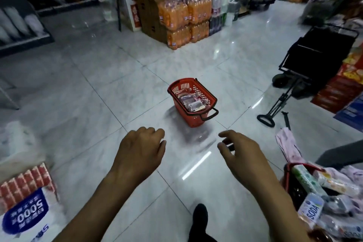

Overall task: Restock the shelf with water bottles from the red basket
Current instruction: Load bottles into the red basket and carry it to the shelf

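The red basket, with water bottles laid inside, is set mid-floor, apart from the left hand, fingers loosely curled, and right hand, fingers spread.

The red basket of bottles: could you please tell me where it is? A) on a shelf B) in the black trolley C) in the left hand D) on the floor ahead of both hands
D: the red basket stands on the tiled floor, beyond the left hand and right hand, untouched.
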A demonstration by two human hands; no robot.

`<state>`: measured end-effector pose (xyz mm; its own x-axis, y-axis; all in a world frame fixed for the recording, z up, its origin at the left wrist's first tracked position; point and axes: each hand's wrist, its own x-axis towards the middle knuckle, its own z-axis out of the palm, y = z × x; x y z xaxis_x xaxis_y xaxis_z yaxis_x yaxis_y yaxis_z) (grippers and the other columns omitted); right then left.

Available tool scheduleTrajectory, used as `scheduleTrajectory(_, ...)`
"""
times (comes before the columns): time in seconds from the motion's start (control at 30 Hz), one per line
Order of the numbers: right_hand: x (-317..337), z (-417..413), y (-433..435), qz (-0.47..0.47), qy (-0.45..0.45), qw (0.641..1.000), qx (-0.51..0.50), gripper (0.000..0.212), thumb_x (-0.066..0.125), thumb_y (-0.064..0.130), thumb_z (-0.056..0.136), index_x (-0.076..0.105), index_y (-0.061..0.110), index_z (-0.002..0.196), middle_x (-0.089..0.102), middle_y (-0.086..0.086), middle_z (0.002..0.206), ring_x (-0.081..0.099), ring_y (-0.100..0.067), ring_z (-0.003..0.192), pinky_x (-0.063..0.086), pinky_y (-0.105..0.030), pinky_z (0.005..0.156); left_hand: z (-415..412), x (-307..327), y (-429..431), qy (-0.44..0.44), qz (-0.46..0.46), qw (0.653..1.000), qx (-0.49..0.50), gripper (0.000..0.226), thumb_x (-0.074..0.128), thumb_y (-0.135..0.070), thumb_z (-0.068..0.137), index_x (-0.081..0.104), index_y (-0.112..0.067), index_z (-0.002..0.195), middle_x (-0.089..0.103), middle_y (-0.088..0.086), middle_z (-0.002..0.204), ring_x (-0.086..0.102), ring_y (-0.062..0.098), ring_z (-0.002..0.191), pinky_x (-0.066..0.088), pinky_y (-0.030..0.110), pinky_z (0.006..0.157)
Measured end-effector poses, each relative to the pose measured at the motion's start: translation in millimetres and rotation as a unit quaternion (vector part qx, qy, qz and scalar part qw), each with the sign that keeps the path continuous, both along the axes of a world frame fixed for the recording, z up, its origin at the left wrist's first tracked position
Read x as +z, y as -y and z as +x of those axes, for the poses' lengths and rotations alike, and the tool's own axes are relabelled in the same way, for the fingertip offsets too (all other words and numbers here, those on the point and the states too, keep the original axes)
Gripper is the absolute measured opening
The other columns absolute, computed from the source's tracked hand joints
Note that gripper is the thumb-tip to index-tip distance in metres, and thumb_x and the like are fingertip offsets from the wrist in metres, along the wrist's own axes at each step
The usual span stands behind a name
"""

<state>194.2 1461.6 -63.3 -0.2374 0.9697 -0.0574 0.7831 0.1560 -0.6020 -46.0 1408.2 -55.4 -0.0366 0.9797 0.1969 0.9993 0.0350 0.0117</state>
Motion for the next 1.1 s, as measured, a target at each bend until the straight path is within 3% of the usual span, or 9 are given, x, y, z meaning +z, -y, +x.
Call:
scheduleTrajectory(0.1,1.1,-14.2,-71.7,-0.001,0.013,1.0,-0.007,0.024,0.046,0.033,0.097,0.056,0.02,0.079,0.06,0.006,0.073,0.057,-0.015,0.07,0.049,-0.035,0.064,-12.0,10.7,-66.4,-0.013,0.002,1.0,0.01,0.031,0.065,-0.024,0.085,0.043,-0.018,0.064,0.048,-0.003,0.049,0.048,0.022,0.043,0.04,0.027,0.041)
scheduleTrajectory(0.2,3.4,-39.4,-134.3,-0.003,0.009,1.0,0.008,0.03,0.044,0.033,0.097,0.048,0.018,0.072,0.055,0.003,0.066,0.054,-0.014,0.062,0.041,-0.031,0.054,-30.0,23.4,-123.9,-0.029,0.026,0.999,0.023,0.033,0.062,-0.025,0.087,0.039,-0.018,0.065,0.045,-0.002,0.046,0.047,0.022,0.039,0.04,0.027,0.038)
scheduleTrajectory(0.33,4.1,-81.8,-211.1,0.004,0.013,0.998,0.055,0.028,0.045,0.032,0.096,0.051,0.018,0.073,0.057,0.002,0.066,0.055,-0.015,0.061,0.037,-0.03,0.05,-63.0,26.3,-188.1,-0.019,0.011,0.998,0.056,0.031,0.06,-0.026,0.089,0.043,-0.018,0.064,0.045,-0.003,0.046,0.046,0.021,0.038,0.043,0.027,0.04)
scheduleTrajectory(0.5,-9.4,-142.2,-301.3,-0.012,0.021,0.994,0.104,0.017,0.05,0.036,0.095,0.06,0.024,0.088,0.065,0.007,0.079,0.06,-0.011,0.07,0.052,-0.035,0.063,-117.9,5.4,-266.7,0.015,-0.006,0.995,0.098,0.025,0.061,-0.027,0.088,0.048,-0.018,0.07,0.051,-0.004,0.053,0.051,0.021,0.047,0.047,0.032,0.043)
scheduleTrajectory(0.57,-19.3,-170.3,-338.3,-0.013,0.014,0.993,0.116,0.019,0.051,0.04,0.094,0.058,0.031,0.11,0.065,0.011,0.104,0.064,-0.011,0.088,0.055,-0.036,0.074,-145.1,-4.6,-303.8,0.031,0.005,0.996,0.085,0.013,0.063,-0.03,0.087,0.056,-0.018,0.084,0.058,-0.003,0.066,0.057,0.022,0.061,0.048,0.031,0.051)
scheduleTrajectory(0.63,-28.0,-199.5,-375.3,-0.015,0.032,0.991,0.13,0.034,0.051,0.041,0.094,0.05,0.033,0.127,0.057,0.008,0.122,0.063,-0.015,0.1,0.054,-0.039,0.081,-173.8,-14.6,-343.9,0.036,0.011,0.997,0.067,0.026,0.064,-0.033,0.087,0.061,-0.018,0.107,0.065,0.0,0.084,0.061,0.025,0.076,0.05,0.035,0.062)
scheduleTrajectory(0.73,-32.1,-241.7,-428.1,-0.032,0.065,0.988,0.137,0.041,0.05,0.042,0.095,0.045,0.033,0.135,0.054,0.005,0.128,0.06,-0.017,0.103,0.053,-0.04,0.085,-216.2,-24.9,-404.3,0.045,-0.011,0.998,0.042,0.042,0.061,-0.036,0.088,0.055,-0.02,0.126,0.065,0.002,0.1,0.062,0.027,0.086,0.051,0.037,0.069)
scheduleTrajectory(1.0,-43.7,-284.6,-542.7,-0.097,0.065,0.992,0.039,0.035,0.052,0.043,0.094,0.054,0.031,0.127,0.064,0.006,0.115,0.063,-0.016,0.095,0.053,-0.037,0.081,-274.7,-35.7,-574.6,0.031,-0.096,0.992,-0.081,0.028,0.054,-0.033,0.093,0.059,-0.018,0.116,0.064,0.003,0.092,0.062,0.028,0.083,0.05,0.038,0.067)
scheduleTrajectory(1.1,-62.7,-283.0,-580.3,-0.135,0.064,0.989,-0.018,0.017,0.051,0.039,0.094,0.061,0.026,0.097,0.067,0.003,0.091,0.063,-0.019,0.083,0.052,-0.037,0.072,-274.7,-51.8,-638.0,0.015,-0.121,0.985,-0.125,0.02,0.053,-0.032,0.093,0.061,-0.017,0.104,0.065,0.003,0.087,0.063,0.029,0.079,0.049,0.037,0.063)
